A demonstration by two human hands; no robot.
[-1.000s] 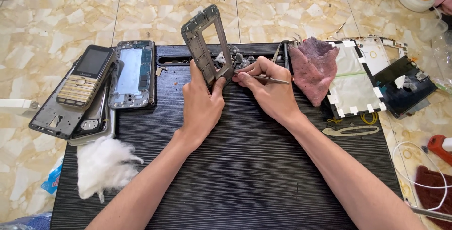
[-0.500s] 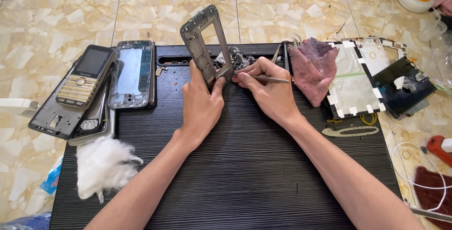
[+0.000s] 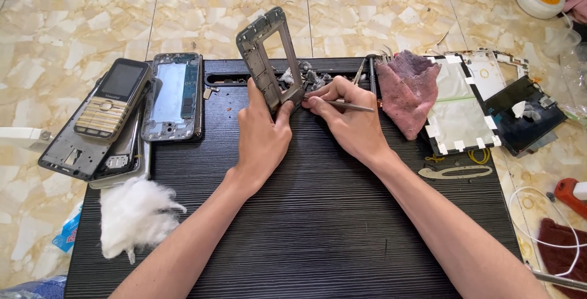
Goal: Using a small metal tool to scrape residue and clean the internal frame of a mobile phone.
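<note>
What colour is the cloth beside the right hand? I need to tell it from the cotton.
The cloth is dusty pink; the head view shows it clearly.

This looks like an informal phone-repair spot set up on a home's tiled floor [image 3: 367, 11]: a black ribbed work board [image 3: 318, 213] carries stripped phone frames [image 3: 174, 97], a keypad phone [image 3: 113, 100], cotton wool [image 3: 134, 213] and a rag [image 3: 406, 91].
</note>
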